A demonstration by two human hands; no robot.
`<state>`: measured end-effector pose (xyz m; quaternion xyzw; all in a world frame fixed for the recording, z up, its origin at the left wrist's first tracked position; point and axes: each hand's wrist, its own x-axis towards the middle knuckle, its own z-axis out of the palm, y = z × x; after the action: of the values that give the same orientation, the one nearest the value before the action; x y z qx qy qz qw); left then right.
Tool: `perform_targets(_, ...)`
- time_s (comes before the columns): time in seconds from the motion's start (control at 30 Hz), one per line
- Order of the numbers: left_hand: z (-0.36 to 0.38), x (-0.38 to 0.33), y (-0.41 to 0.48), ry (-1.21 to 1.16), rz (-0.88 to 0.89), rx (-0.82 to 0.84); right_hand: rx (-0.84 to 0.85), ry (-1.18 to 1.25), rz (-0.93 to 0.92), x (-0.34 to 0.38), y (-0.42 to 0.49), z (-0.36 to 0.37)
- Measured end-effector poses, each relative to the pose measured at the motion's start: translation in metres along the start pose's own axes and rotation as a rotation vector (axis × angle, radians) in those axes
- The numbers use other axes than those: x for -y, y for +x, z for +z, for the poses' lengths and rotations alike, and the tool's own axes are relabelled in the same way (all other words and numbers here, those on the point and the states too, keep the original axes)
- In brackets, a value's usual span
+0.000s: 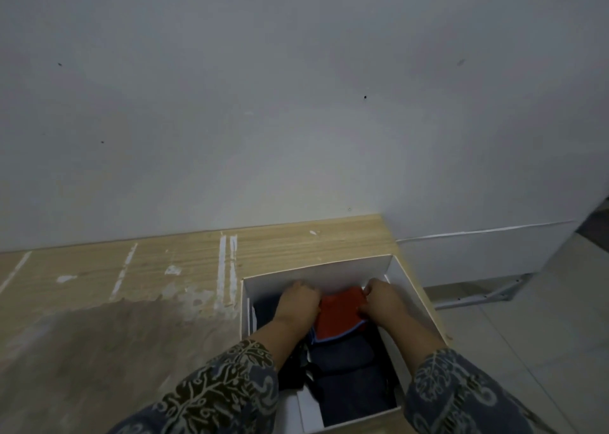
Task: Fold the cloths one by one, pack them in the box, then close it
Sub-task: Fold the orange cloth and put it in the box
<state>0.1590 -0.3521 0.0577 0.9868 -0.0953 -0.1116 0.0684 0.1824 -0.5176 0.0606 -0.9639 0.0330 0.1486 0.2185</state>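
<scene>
1. Step in hand: packing. The person sets a folded red cloth (339, 313) into the white box (316, 264), at its far end, close to the box's back wall.
2. The left hand (298, 301) has its fingers curled down over the cloth's left edge, gripping it. The right hand (379, 298) has fingers & thumb curled, pinching the right edge. Both wrists are inside the box.
3. The red cloth lies on top of dark cloths (344, 362) that fill the rest of the box towards the person. A pale blue edge shows under its near side.
4. Judgement: folding of this piece looks done. Next move prob. calls for pressing it level w/ the pile, letting go, then lifting both hands straight up so the fold isn't dragged open.
5. No unfolded cloths or lid in view, so can't tell whether more remain or closing comes next.
6. Around: wooden table (131, 318) w/ white paint streaks (227, 268) left of the box, plain wall (296, 104) behind, floor (527, 318) on the right. The box sits at the table's right edge.
7. In the way: box walls are tight round the hands, and the patterned sleeves (230, 390) hang over the near rim & could snag the dark cloths.
</scene>
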Motion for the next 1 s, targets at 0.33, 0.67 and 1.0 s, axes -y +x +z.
perform_targets(0.33,0.033,0.002,-0.001,0.299,0.087,0.155,0.07,-0.455,-0.16,0.003,-0.003,-0.002)
perform_targets(0.67,-0.003,0.0,-0.021,0.076,0.15,-0.015,-0.13,-0.144,-0.246,0.008,-0.01,0.001)
perform_targets(1.0,-0.058,0.078,-0.102,-0.34,0.018,-0.418,-0.399,0.384,-0.385,0.11,-0.079,0.02)
